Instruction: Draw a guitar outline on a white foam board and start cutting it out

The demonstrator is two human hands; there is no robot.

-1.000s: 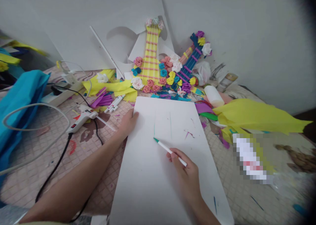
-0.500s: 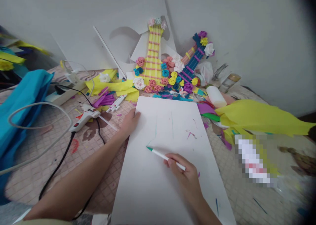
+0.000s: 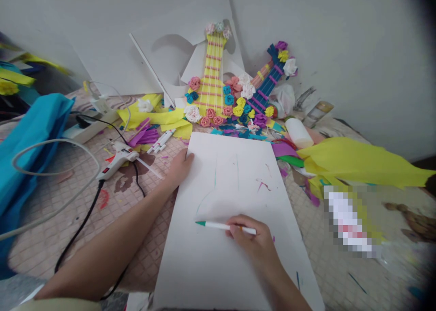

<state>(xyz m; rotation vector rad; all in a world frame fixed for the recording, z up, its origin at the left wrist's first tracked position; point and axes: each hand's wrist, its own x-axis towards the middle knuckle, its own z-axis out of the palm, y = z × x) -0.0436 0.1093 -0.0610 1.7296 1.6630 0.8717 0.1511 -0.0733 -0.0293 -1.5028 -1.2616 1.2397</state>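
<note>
A large white board (image 3: 235,256) lies on the tiled floor in front of me. My right hand (image 3: 254,243) is closed on a white pen with a green tip (image 3: 218,225), and the tip touches the board at the end of a curved green line (image 3: 206,195). My left hand (image 3: 180,168) rests on the board's left edge, fingers pressing down on it. A second short green line and purple marks sit further up the board.
A white glue gun (image 3: 117,158) with a black cord lies left of the board. Two paper guitars with paper roses (image 3: 218,88) lean on the wall behind. Yellow paper (image 3: 354,161) sits right, blue paper (image 3: 30,138) left, a power strip (image 3: 85,129) beyond.
My right hand has drawn the pen down and to the left, extending the straight green line into a curve. The left hand stays on the board's edge.
</note>
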